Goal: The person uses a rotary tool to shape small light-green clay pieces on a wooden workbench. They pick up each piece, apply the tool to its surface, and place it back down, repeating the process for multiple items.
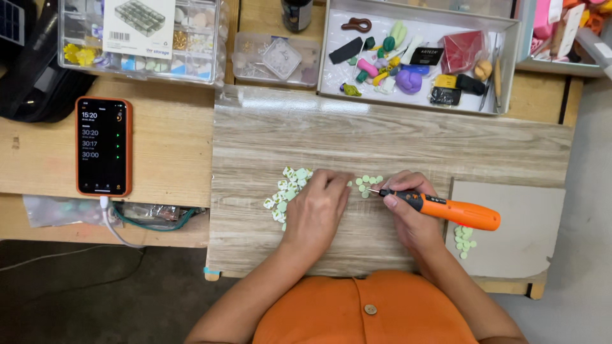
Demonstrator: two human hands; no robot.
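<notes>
Orange shirt cloth [382, 312] with a small round button fills the bottom edge, and both bare forearms reach up from it onto a grey wood-grain board [395, 140]. On that board the right hand [411, 213] is closed around an orange hand drill [446, 209], fingers wrapped on its dark front end, the thin bit pointing left and its tip just beside a small cluster of pale green discs [366, 183]. Next to it the left hand [317, 207] lies palm down with fingers curled toward the board, fingertips pressing near the discs; whether it pinches one of them cannot be told. Just left of that hand spreads a heap of white and green pieces [287, 191], some touching its knuckle side. To the right of the drill a grey card sheet [510, 210] lies over the board's corner and carries another small bunch of green discs [464, 241], just under the drill's rear end. Farther left, on the bare wooden table [172, 146], a phone in an orange case [103, 145] lies face up with a lit screen and a white cable at its lower end. Along the far edge stand a clear sorting box [140, 38], a small clear case [277, 58], and a white tray [417, 54] holding coloured clay lumps and tools.
</notes>
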